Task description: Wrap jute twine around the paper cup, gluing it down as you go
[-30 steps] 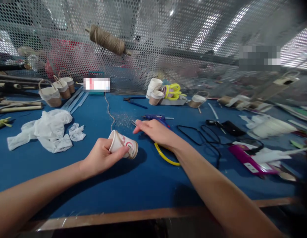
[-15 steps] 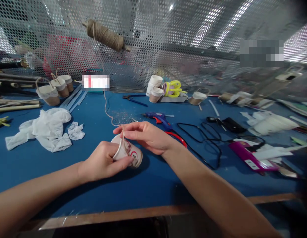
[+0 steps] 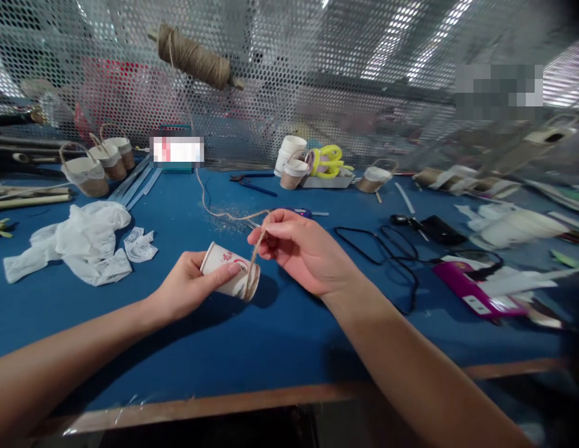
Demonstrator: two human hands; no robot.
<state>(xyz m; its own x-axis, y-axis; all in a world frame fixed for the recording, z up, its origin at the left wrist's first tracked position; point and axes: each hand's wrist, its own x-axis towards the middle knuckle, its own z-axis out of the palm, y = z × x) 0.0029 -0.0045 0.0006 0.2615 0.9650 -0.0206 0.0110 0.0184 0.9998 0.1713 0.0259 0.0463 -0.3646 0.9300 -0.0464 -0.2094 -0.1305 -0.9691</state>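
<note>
Keeping the twine [image 3: 254, 254] taut should help it lie snug near the base of the paper cup [image 3: 219, 256], which the left hand [image 3: 184, 285] holds tilted above the counter [image 3: 215, 367] in a closed grip, while the right hand [image 3: 309, 249] pinches the twine in a fingertip grip.

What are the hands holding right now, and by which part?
The left hand grips the paper cup by its side; the right hand pinches the twine a little beyond the cup's narrow end.

Here's the cup [image 3: 220, 255] in the left fingers [image 3: 224, 272], twine [image 3: 253, 256] running back behind the right fingers [image 3: 282, 219]! Lace [image 3: 140, 244] lies left of both, stacked cups [image 3: 288, 149] behind.
</note>
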